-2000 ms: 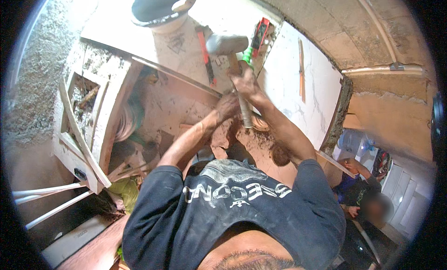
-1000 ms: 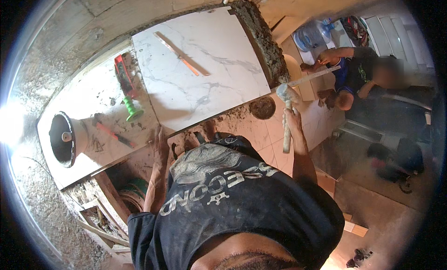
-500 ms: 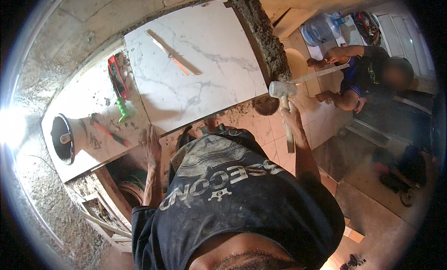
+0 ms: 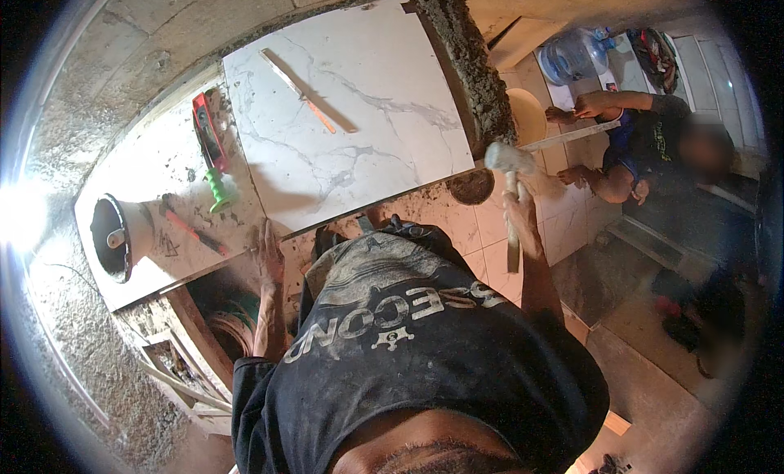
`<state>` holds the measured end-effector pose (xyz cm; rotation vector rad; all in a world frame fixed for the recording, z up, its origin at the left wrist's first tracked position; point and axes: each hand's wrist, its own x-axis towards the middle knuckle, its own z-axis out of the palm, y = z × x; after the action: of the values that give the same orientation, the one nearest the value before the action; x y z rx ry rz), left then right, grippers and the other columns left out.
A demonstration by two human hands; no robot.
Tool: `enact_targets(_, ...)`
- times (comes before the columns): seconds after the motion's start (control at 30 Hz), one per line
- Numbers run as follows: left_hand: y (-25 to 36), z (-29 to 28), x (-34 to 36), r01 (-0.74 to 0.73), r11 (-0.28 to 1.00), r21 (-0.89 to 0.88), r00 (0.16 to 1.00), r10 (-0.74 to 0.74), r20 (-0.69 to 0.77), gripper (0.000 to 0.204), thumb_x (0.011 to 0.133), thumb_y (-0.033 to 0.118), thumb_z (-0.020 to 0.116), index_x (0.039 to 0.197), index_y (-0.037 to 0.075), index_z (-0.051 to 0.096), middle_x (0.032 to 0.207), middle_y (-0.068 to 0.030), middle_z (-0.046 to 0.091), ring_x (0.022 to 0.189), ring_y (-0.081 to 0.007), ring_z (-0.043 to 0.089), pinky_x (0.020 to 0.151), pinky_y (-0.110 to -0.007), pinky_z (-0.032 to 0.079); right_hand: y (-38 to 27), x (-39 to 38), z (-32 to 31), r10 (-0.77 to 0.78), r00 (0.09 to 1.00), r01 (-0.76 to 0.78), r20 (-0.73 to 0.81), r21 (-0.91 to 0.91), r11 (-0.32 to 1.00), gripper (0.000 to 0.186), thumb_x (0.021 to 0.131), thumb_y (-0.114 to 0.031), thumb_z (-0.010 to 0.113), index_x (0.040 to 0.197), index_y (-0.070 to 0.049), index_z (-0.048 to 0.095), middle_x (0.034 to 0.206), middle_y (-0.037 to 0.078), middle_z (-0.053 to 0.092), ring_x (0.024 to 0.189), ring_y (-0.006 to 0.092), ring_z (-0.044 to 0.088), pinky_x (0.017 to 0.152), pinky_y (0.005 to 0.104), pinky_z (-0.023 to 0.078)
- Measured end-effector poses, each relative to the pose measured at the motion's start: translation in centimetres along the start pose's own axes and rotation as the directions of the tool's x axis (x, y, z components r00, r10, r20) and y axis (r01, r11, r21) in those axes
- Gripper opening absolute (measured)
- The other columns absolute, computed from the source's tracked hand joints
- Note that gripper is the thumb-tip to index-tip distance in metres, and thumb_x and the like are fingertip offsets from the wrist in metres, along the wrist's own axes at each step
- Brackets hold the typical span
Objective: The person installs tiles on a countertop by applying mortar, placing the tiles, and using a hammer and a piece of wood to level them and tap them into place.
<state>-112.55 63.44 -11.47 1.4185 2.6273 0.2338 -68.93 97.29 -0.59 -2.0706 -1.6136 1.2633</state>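
Note:
My right hand (image 4: pixel 520 210) is wrapped round the wooden handle of a mallet (image 4: pixel 508 158) with a pale head. The mallet is held beside the near right corner of a large white marble-patterned tile (image 4: pixel 367 106). At the tile's near left corner, my left hand (image 4: pixel 268 249) lies with its fingers stretched out along the edge. On the tile rests a thin blade tool with an orange handle (image 4: pixel 318 115). Left of it, on the neighbouring white surface, are a red level-like tool (image 4: pixel 208 131), a green-handled tool (image 4: pixel 216 188) and a red-handled tool (image 4: pixel 192 229).
Wet grey mortar (image 4: pixel 465 57) borders the tile's right side. A bucket-like container (image 4: pixel 122 237) lies at far left beside a bright light. A co-worker (image 4: pixel 653 139) sits at right near a blue water jug (image 4: pixel 576 53). A round dark container (image 4: pixel 471 186) stands below the tile's corner.
The mallet's head has tilted slightly and the whole view has shifted a little. My left hand stays at the tile's corner.

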Motion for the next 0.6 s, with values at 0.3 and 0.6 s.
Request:
enact_targets(0.3, -1.4, 1.7, -1.1, -0.063, 0.995, -0.082, 0.991, 0.053, -0.119, 0.055, 0.082, 0.003, 0.052, 0.134, 0.011, 0.037, 0.137, -0.0092, 0.042, 0.128, -0.0284, 0.037, 0.104, -0.041, 0.03, -0.9, -0.9, 1.2, 0.007, 0.998, -0.01, 0.06, 0.048, 0.999, 0.033, 0.086, -0.02, 0.051, 0.115, -0.003, 0.05, 0.062, -0.001, 0.043, 0.046, 0.007, 0.042, 0.039, 0.0243, 0.035)
enact_targets(0.6, -0.9, 2.2, -1.3, 0.075, 0.967, -0.245, 0.949, -0.144, -0.279, 0.031, 0.085, 0.009, 0.052, 0.116, 0.01, 0.051, 0.119, -0.0144, 0.055, 0.116, -0.036, 0.047, 0.089, -0.047, 0.04, -4.8, -3.9, 5.8, -0.143, 0.947, 0.097, 0.289, 0.166, 0.981, 0.042, 0.086, -0.019, 0.05, 0.125, -0.005, 0.043, 0.064, -0.001, 0.045, 0.044, 0.0071, 0.042, 0.038, 0.0227, 0.036)
